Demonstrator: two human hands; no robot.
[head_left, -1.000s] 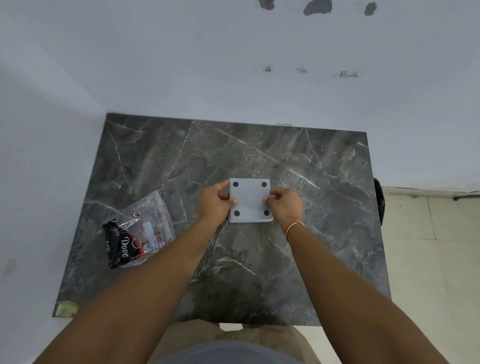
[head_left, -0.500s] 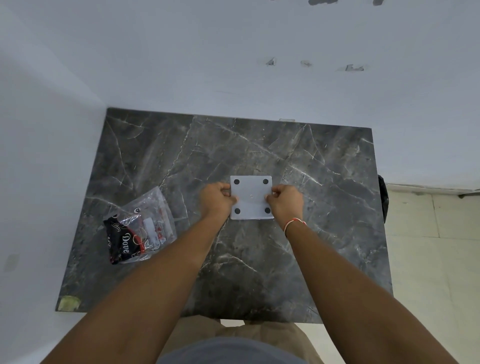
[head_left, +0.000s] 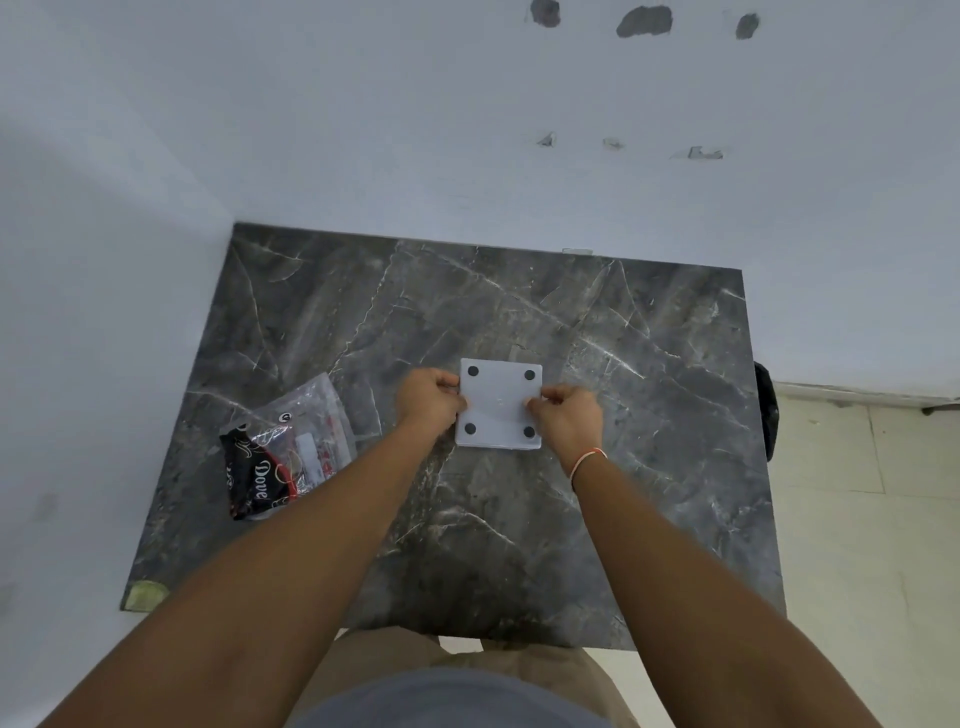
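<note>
The square white plastic plate with four black round feet (head_left: 500, 404) had barely shifted since a moment earlier, held between my left hand (head_left: 428, 402) and right hand (head_left: 569, 418), whose curled fingers pinched its side edges above the dark marble tabletop (head_left: 649, 467).

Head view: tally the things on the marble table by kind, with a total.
White square plate: 1
Clear plastic bag: 1
Black Dove packet, inside the bag: 1
Total: 3
The bag's other small red and white contents are too blurred to count.
</note>
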